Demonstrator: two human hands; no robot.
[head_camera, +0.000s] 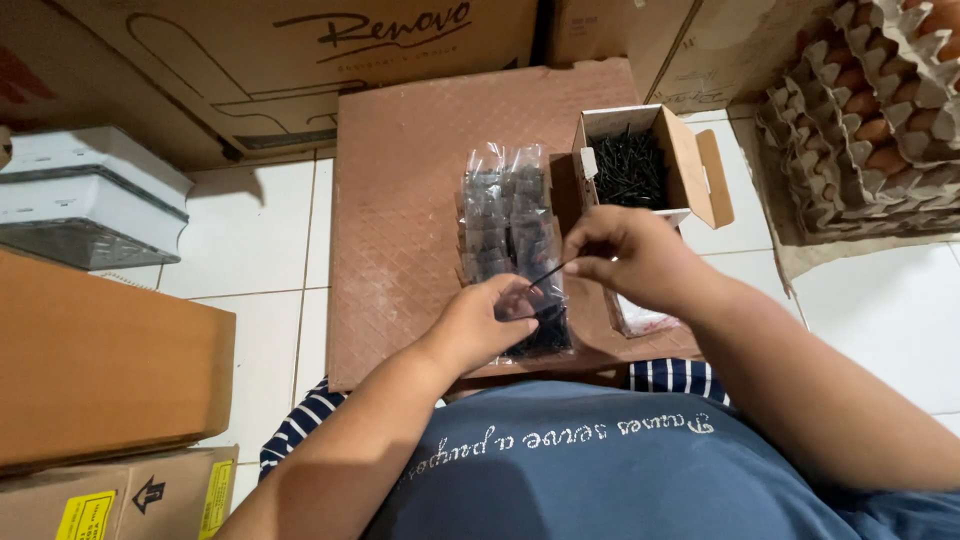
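Left hand (487, 322) grips a small clear bag (545, 325) of black screws near the board's (400, 200) front edge. Right hand (625, 255) pinches one black screw (548, 273) above the bag mouth. A row of filled bags (505, 215) lies mid-board. An open screw box (640, 165) sits at the right edge; egg trays (870, 110) are far right.

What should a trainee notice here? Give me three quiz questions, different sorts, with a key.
1. True or false: the open white cardboard box of black screws sits on the brown board.
2. What does the right hand pinch? A) a long black screw B) an egg C) a pen
3. Fill in: the left hand holds a small clear plastic ____.

Key: 1 true; 2 A; 3 bag.
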